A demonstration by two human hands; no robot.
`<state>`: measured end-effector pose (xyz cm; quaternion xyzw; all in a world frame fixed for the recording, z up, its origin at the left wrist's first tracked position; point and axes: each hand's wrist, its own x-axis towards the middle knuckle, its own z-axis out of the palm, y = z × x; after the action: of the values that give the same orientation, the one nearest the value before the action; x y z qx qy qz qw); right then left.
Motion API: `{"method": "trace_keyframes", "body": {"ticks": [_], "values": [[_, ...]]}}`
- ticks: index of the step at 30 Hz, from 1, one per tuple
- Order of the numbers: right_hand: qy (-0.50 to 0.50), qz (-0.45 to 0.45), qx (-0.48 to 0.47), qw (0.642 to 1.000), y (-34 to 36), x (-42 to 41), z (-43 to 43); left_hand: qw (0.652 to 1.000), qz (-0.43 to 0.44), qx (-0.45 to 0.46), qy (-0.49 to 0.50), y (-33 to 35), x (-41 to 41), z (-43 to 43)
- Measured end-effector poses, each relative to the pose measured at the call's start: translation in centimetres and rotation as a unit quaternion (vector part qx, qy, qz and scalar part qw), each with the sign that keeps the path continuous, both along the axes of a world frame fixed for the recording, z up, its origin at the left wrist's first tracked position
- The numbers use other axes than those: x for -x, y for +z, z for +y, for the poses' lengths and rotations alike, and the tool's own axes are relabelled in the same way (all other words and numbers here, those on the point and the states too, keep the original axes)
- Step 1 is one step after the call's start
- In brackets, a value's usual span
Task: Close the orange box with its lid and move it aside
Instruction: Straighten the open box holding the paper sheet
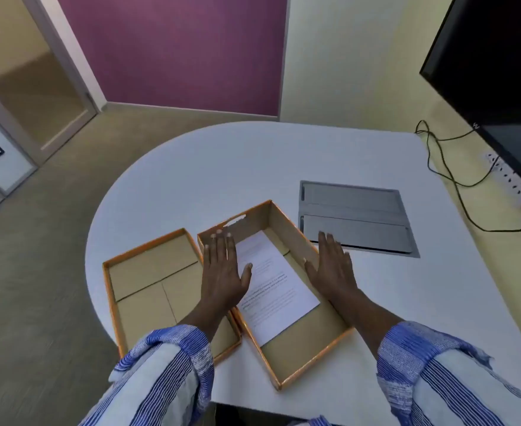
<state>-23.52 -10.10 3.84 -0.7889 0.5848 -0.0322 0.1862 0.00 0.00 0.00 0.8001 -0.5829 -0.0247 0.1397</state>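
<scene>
The orange box [296, 352] lies open on the white table, brown inside, with a printed white sheet [271, 290] lying in it. Its lid [148, 281] rests upside down just left of the box, touching its left wall, orange rim up. My left hand [222, 272] hovers flat with fingers spread over the box's left wall. My right hand [333, 265] is flat and spread over the box's right wall. Neither hand holds anything.
A grey flap panel [354, 216] is set into the table [222, 167] right behind the box. A black screen [499, 72] stands at the far right, with black cables [449, 176] and a power strip [511, 179] below it. The table's curved edge runs close to the lid's left side.
</scene>
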Motion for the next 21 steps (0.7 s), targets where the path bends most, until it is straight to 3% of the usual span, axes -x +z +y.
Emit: {"method": "trace_keyframes", "body": {"ticks": [3,6,9,14,17,21], "values": [[-0.032,-0.027,-0.020,0.999,0.2,0.0,0.4,0.998,0.023,0.005,0.050,0.4,0.0,0.4],[-0.045,-0.012,-0.060,0.997,-0.2,0.1,0.8,0.986,0.118,0.000,0.114,-0.3,0.8,1.3],[-0.056,0.010,-0.059,0.997,-0.2,0.5,0.6,0.954,0.241,0.009,0.178,-0.8,1.2,1.7],[-0.072,0.018,-0.027,0.997,-0.3,1.0,0.2,0.903,0.354,0.014,0.243,0.0,1.9,1.7],[-0.084,0.019,-0.030,0.996,-0.3,1.4,-0.2,0.882,0.391,0.021,0.261,-0.1,1.6,1.3],[-0.083,0.013,-0.026,0.996,0.1,2.1,0.0,0.883,0.397,0.017,0.250,0.4,1.2,0.6]]}}
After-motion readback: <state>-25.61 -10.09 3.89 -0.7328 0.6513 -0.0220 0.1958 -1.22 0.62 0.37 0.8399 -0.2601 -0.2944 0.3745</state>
